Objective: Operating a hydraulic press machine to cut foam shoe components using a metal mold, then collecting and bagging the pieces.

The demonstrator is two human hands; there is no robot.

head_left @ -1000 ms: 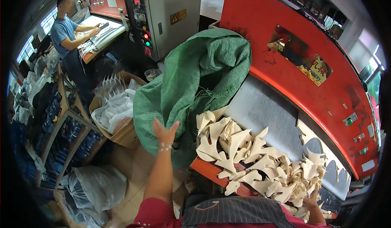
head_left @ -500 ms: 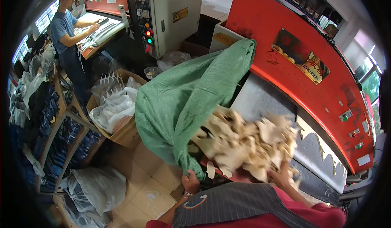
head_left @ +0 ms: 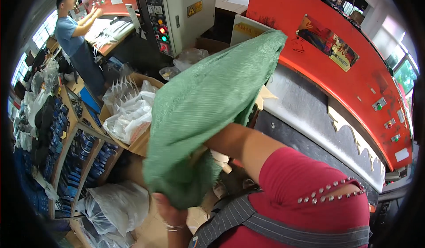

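A large green woven sack (head_left: 212, 93) stands in front of me, its body bulging and its top edge raised toward the machine. At its lower edge my left hand (head_left: 170, 213), with a bracelet at the wrist, is closed on the sack cloth. My right forearm (head_left: 241, 144) reaches into the sack's mouth; the cloth hides my right hand, so its fingers do not show. Beige cut pieces (head_left: 265, 98) poke out at the sack's right edge, and a few pale pieces (head_left: 222, 161) show below my forearm. Whatever lies deeper in the sack is hidden.
A red machine (head_left: 318, 62) with a grey bed (head_left: 305, 102) runs along the right. Beyond the sack stand a control cabinet (head_left: 190, 15) and a carton (head_left: 141, 145) of plastic bags. Blue-filled shelving (head_left: 90, 126) and a plastic sack (head_left: 119, 206) are at left. A co-worker (head_left: 73, 40) stands farther back.
The heap of beige pieces has gone from the machine bed. My right arm has moved left into the sack. My left hand and the cloth it grips have shifted left and lower.
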